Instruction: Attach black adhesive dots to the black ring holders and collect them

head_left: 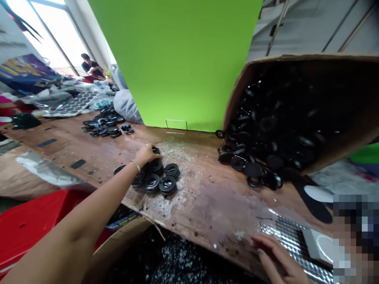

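Observation:
My left hand point(145, 154) reaches across the wooden table with its fingers closed on a black round plastic piece point(156, 150) at the back of a small group. Stacks of the same black round pieces point(152, 182) stand just in front of and beside that hand; some are partly hidden by my wrist. They look like ring-shaped discs with slotted middles. Low at the right, my right hand point(278, 256) hovers at the table's front edge, fingers loosely bent and apart, holding nothing visible. It is nearest to a shiny patterned metal sheet point(284, 228).
At right, a tipped cardboard box point(237, 85) spills black parts point(254, 169) onto the table point(207, 209). A green panel point(183, 67) rises behind. Another black pile point(105, 124) lies back left. A red plastic container point(38, 217) stands front left. Another person point(91, 66) sits far back.

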Demonstrator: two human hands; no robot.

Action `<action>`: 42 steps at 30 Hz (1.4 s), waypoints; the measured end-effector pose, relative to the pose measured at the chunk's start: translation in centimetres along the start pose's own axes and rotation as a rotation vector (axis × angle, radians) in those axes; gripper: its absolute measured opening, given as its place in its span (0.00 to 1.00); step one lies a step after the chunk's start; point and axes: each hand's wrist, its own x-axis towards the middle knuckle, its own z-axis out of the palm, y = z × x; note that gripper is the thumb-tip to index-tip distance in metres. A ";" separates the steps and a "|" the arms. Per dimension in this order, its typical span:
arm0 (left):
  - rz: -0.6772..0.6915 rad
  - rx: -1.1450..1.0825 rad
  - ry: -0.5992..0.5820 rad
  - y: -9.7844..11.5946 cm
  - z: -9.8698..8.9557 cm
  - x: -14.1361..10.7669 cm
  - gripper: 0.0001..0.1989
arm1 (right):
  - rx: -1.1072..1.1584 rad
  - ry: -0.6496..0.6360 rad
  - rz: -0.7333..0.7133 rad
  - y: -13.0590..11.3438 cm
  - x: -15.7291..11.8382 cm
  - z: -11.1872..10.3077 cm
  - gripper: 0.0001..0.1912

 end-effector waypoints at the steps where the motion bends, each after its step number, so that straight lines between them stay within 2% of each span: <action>1: -0.007 0.015 -0.022 -0.1 0.1 0.4 0.23 | -0.010 0.009 -0.007 -0.2 0.0 0.1 0.11; 4: 0.028 0.042 -0.019 1.2 -0.2 0.9 0.23 | -0.010 0.030 -0.033 -0.8 0.4 0.4 0.11; 6: 0.116 0.038 0.012 3.8 -0.4 0.7 0.24 | -0.003 0.052 -0.042 -1.0 0.6 0.9 0.11; 8: 0.252 0.018 0.022 7.7 -0.2 -0.2 0.21 | 0.008 0.054 -0.061 -1.1 1.0 1.4 0.10; 11: 0.499 -0.027 -0.030 15.2 1.4 -2.4 0.13 | 0.027 0.008 -0.109 -1.4 1.5 2.1 0.11; 13: 0.648 -0.065 -0.069 20.3 3.0 -3.6 0.14 | 0.037 -0.009 -0.132 -1.7 1.9 2.4 0.12; 15: 0.739 -0.096 -0.093 24.6 4.7 -4.2 0.21 | 0.047 -0.030 -0.163 -2.1 1.9 2.7 0.13; 18: 0.768 -0.117 -0.107 28.9 6.9 -3.7 0.29 | 0.067 -0.035 -0.175 -2.4 1.5 3.0 0.13; 20: 0.742 -0.120 -0.114 30.4 7.9 -3.0 0.23 | 0.076 0.000 -0.147 -2.3 0.9 3.0 0.13; 22: 0.700 -0.133 -0.099 31.0 8.4 -2.5 0.13 | 0.074 0.044 -0.119 -1.9 0.3 2.8 0.13; 24: 0.653 -0.170 -0.044 31.0 8.1 -2.4 0.08 | 0.056 0.041 -0.116 -1.6 -0.3 2.3 0.13; 29: 0.515 -0.342 0.151 28.9 4.9 -2.9 0.14 | 0.013 -0.002 -0.052 -1.1 -1.4 1.1 0.09; 31: 0.401 -0.589 0.166 27.2 3.5 -3.3 0.11 | -0.025 0.029 0.019 -0.6 -1.4 0.6 0.06; 34: 0.246 -1.029 0.024 24.3 2.3 -5.2 0.09 | -0.165 0.094 0.111 0.9 -0.7 -0.7 0.05; 35: 0.195 -1.134 -0.052 23.4 2.1 -6.2 0.09 | -0.232 0.116 0.137 1.6 -0.3 -1.1 0.06; 37: -0.014 -1.390 -0.278 21.6 1.9 -8.6 0.08 | -0.361 0.146 0.179 3.1 0.6 -2.0 0.07; 38: -0.149 -1.469 -0.364 20.9 1.9 -9.9 0.08 | -0.410 0.156 0.201 3.8 1.0 -2.3 0.08; 39: -0.226 -1.499 -0.420 20.2 1.9 -11.2 0.08 | -0.447 0.163 0.221 4.4 1.4 -2.5 0.09; 42: -0.352 -1.525 -0.566 18.5 1.9 -15.0 0.12 | -0.492 0.154 0.247 5.5 2.4 -2.7 0.10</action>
